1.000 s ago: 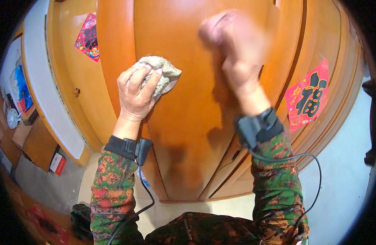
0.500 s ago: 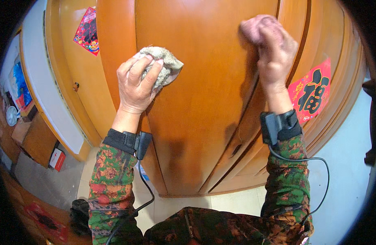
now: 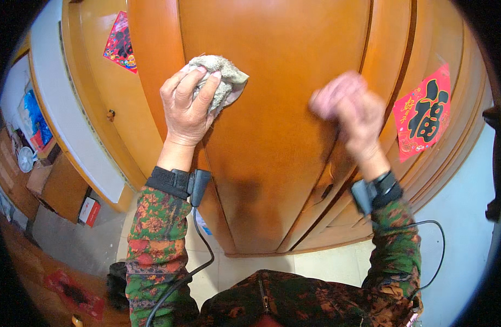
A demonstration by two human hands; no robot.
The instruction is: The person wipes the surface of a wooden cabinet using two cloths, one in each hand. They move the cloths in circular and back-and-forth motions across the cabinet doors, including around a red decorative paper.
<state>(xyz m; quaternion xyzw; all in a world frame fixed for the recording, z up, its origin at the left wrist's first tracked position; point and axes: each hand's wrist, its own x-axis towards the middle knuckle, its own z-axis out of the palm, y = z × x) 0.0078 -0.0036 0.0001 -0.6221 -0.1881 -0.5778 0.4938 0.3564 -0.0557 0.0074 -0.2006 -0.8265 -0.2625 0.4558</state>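
In front of me stands a brown wooden door (image 3: 261, 141). On its left side, my left hand (image 3: 186, 109) is closed around a bunched grey-green cloth (image 3: 224, 76), which lies against the wood. My right hand (image 3: 362, 122), smeared by motion, grips a pink cloth (image 3: 340, 92) at the right part of the same panel. Both wrists carry black straps with small boxes and cables. Whether the pink cloth presses on the wood all over cannot be made out.
A red paper decoration (image 3: 423, 114) hangs on the wood at right; another red decoration (image 3: 121, 43) is on a yellowish door (image 3: 120, 103) at left. Through an opening at far left are a brown box (image 3: 60, 182) and a red-and-white box (image 3: 89, 211). A pale wall (image 3: 452, 218) rises at right.
My right hand has moved down with the pink cloth, which also shifts slightly left. The left hand keeps its grip at nearly the same spot. My view has tilted a little.
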